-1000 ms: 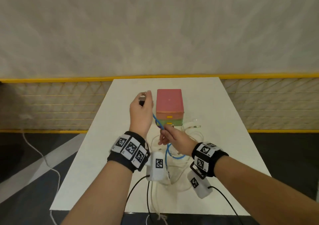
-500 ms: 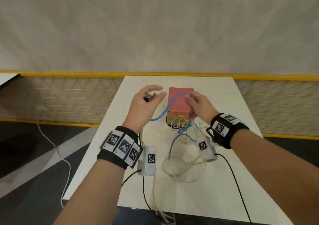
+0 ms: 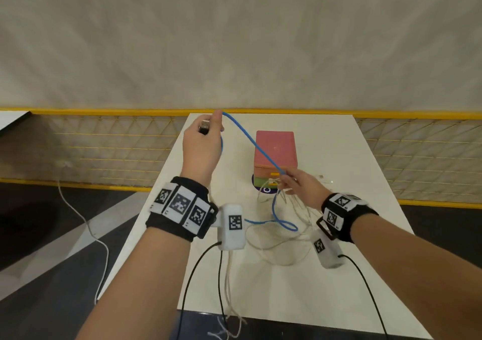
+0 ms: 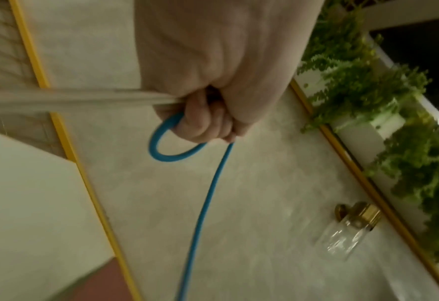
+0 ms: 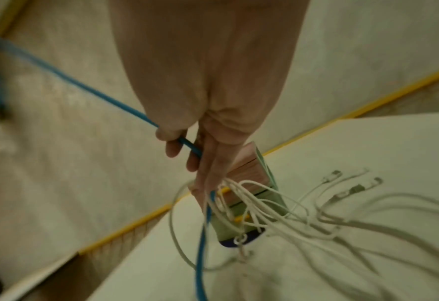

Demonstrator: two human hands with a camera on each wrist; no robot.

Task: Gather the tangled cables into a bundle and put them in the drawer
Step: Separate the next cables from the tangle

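Head view: left hand [image 3: 202, 145] is raised over the far-left part of the table [image 3: 339, 274], fingers curled round a USB plug [image 3: 204, 126] and the start of the blue cable [image 3: 257, 145]. The cable runs taut, down and right, to the right hand [image 3: 300, 187], which pinches it just in front of the small drawer box [image 3: 275, 151]. My read: left hand is the anchor, right hand feeds length for the next loop. The white cables [image 3: 281, 243] lie mostly loose on the table between the wrists, so bundling is at an early stage. Both drawers look shut (yellow pulls flush), so stowing is not yet possible.

Left wrist view: fist is closed. One small blue loop sticks out below the fingers [image 4: 205, 124] and a straight run drops away. A pale cable strand [image 4: 71, 99] also leaves the fist to the left, which the head view barely shows. The plug is hidden here.

Right wrist view: thumb and fingers pinch the blue cable while the lower fingers hook several white strands, lifting them off the table. The head view only hints at that. White connector ends [image 5: 352, 183] lie free on the table beside the box, so the tangle looks likely to snag as it gets drawn in.
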